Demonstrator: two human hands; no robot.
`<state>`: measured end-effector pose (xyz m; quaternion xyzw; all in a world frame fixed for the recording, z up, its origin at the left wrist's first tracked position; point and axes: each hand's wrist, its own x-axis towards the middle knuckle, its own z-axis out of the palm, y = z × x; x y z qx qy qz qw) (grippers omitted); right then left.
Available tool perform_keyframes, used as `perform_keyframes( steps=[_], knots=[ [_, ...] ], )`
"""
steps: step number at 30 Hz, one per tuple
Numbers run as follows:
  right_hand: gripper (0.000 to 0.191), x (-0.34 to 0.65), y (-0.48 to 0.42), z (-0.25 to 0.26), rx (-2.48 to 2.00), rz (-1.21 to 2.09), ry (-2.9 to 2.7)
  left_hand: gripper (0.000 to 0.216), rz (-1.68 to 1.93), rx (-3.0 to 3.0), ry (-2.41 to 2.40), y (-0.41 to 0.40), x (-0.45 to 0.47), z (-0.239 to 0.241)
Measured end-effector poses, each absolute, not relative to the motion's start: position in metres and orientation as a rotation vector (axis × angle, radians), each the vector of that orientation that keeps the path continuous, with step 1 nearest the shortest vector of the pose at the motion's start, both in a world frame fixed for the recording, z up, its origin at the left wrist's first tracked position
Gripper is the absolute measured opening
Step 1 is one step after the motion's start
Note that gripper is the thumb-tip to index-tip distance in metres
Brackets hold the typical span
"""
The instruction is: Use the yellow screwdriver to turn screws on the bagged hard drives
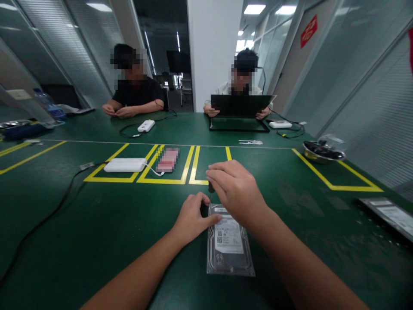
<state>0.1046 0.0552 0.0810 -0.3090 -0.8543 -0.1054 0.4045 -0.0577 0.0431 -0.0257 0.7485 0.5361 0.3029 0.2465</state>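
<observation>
A silver hard drive with a white label lies flat on the green table in front of me. My left hand rests on the drive's far left corner, its thumb pressed on the top. My right hand is above the same corner, fingers closed round the dark handle of a small screwdriver held upright, its thin shaft pointing down at the drive's corner.
Yellow tape boxes mark the table. A white power bank with cable lies at the left, a metal bowl at the right, another drive at the right edge. Two people sit across; one holds a laptop.
</observation>
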Motion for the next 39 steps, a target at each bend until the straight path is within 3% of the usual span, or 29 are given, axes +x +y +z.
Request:
perform_keyframes(
  steps=[39],
  knots=[
    [0.016, 0.1003, 0.0492, 0.0885, -0.942, -0.162, -2.18, 0.034, 0.814, 2.084, 1.467, 0.0434, -0.0575, -0.0261]
  ],
)
